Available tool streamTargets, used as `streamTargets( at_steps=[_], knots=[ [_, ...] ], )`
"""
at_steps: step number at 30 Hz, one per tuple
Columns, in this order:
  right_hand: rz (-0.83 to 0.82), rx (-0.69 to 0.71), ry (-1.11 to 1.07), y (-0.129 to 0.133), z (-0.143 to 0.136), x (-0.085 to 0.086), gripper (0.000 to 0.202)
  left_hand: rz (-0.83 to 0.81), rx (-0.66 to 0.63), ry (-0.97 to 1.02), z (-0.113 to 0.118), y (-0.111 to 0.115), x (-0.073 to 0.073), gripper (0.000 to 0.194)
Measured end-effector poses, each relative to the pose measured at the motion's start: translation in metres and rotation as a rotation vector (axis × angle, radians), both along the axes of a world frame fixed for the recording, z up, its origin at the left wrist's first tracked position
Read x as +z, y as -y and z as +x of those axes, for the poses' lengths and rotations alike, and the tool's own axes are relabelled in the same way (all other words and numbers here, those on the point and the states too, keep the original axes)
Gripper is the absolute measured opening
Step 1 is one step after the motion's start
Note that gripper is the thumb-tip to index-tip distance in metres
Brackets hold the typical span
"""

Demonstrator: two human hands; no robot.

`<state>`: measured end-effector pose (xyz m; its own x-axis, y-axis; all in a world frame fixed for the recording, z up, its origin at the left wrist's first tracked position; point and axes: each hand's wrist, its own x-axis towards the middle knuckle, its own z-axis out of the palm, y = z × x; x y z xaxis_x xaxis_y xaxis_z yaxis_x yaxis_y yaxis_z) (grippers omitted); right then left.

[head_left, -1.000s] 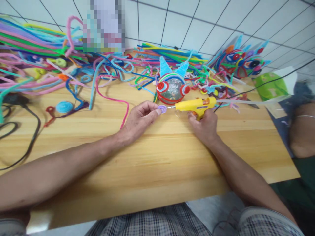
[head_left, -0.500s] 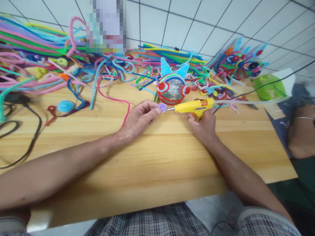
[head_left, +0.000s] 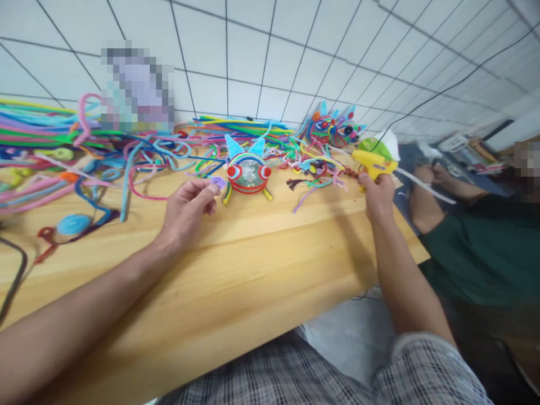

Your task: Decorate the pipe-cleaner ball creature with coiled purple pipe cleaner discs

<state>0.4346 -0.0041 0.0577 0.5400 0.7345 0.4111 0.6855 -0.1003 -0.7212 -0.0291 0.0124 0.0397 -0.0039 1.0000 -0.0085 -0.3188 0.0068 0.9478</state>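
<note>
Pipe cleaners, fuzzy and many-coloured, lie loose at upper left. Left of centre, the left hand pinches a small purple spiral coil, unattached, just beside a clear round figure near the centre. That seems partly made: pointed light-blue ears and red-centred eyes are on; its clear front carries no coil between them. Right of centre, the right hand grips a yellow glue gun, well apart from the coil.
</note>
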Motion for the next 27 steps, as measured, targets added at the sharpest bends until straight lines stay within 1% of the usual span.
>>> streamTargets(
  at_steps=[1,3,5,8,11,14,21,24,27],
  knots=[
    [-0.020,-0.108,-0.003,0.005,0.016,0.000,0.011,0.004,0.012,-0.006,-0.001,-0.002,0.002,0.030],
    [-0.064,-0.299,-0.009,0.016,0.040,0.000,0.022,0.013,0.038,-0.013,-0.003,-0.005,0.006,0.030],
    [-0.120,-0.426,-0.010,0.025,0.055,0.000,0.035,0.012,0.061,-0.017,-0.004,-0.007,0.010,0.030],
    [-0.177,-0.543,-0.013,0.034,0.071,-0.001,0.047,-0.011,0.063,-0.035,-0.007,-0.010,0.015,0.029],
    [-0.183,-0.619,-0.006,0.039,0.082,-0.002,0.054,-0.023,0.068,-0.076,-0.009,-0.012,0.017,0.029],
    [-0.185,-0.640,-0.006,0.044,0.086,-0.005,0.054,-0.035,0.080,-0.119,-0.011,-0.016,0.017,0.030],
    [-0.193,-0.598,-0.003,0.052,0.079,-0.010,0.053,-0.010,0.084,-0.169,-0.015,-0.022,0.019,0.038],
    [-0.186,-0.571,0.013,0.052,0.076,-0.009,0.052,-0.002,0.081,-0.181,-0.018,-0.024,0.016,0.039],
    [-0.148,-0.516,0.060,0.056,0.072,-0.003,0.054,0.006,0.086,-0.177,-0.019,-0.028,0.013,0.036]
  ],
)
